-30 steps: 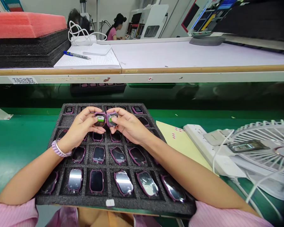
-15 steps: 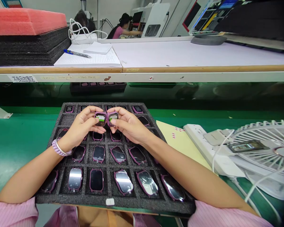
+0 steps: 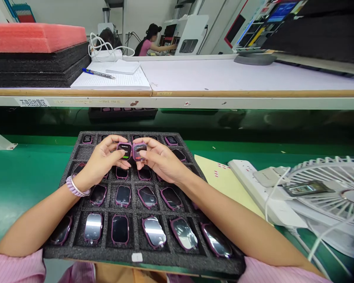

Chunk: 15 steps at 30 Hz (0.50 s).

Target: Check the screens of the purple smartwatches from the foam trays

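Note:
My left hand [image 3: 107,157] is closed on a purple-framed smartwatch body [image 3: 124,147], its thumb on the lit screen, which shows a green bar. Right beside it, my right hand [image 3: 157,159] grips a second purple smartwatch body [image 3: 139,147], thumb also on the screen, where a small red-orange patch shows. Both watches are held close together above a black foam tray [image 3: 106,251]. Several similar watch bodies lie in the tray's compartments, such as a dark-screened watch [image 3: 120,229] near the front. My hands and forearms hide some compartments.
A yellow sheet [image 3: 224,181], a white power strip [image 3: 253,184] and a white fan [image 3: 339,188] lie to the right. Over the bench runs a shelf [image 3: 224,78] with foam blocks [image 3: 37,55], a notebook [image 3: 126,80] and a pen [image 3: 98,73]. Co-workers [image 3: 149,41] sit beyond.
Both watch screens have changed: the white text with green bands gave way to darker screens, green at the left and red-orange at the right. The view tilted slightly; both hands keep their grip.

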Available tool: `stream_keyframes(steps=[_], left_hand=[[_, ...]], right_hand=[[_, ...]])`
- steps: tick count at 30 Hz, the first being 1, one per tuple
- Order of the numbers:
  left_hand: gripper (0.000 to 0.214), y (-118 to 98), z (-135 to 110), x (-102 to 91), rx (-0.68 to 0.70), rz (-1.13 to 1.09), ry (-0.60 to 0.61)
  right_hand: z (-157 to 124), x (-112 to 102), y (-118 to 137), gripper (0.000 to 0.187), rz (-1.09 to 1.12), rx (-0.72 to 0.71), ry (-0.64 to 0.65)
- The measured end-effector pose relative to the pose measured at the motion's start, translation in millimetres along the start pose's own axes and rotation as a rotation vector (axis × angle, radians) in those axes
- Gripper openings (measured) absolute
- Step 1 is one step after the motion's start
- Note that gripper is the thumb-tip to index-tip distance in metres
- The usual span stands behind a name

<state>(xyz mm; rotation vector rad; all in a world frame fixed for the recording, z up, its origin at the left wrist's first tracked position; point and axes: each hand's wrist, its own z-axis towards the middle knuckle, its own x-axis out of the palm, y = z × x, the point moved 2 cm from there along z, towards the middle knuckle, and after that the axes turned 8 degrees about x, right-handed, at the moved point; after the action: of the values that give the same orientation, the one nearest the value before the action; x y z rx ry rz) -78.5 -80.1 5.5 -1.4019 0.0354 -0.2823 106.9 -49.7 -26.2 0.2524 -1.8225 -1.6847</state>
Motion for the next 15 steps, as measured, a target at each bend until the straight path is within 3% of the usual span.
stream_keyframes(steps=[9,13,15], left_hand=[[0.051,-2,1,-2.2,0.038,0.018,-0.004],[0.056,-22,-12,6.3,0.143,0.012,0.015],[0.056,-36,-30,13.8,0.201,-0.017,0.093]], right_hand=[[-1,0,4,0.044,0.005,-0.004,-0.030],[-6,3,15,0.045,0.018,-0.018,-0.013],[-18,10,26,0.049,0.013,-0.038,0.019]])
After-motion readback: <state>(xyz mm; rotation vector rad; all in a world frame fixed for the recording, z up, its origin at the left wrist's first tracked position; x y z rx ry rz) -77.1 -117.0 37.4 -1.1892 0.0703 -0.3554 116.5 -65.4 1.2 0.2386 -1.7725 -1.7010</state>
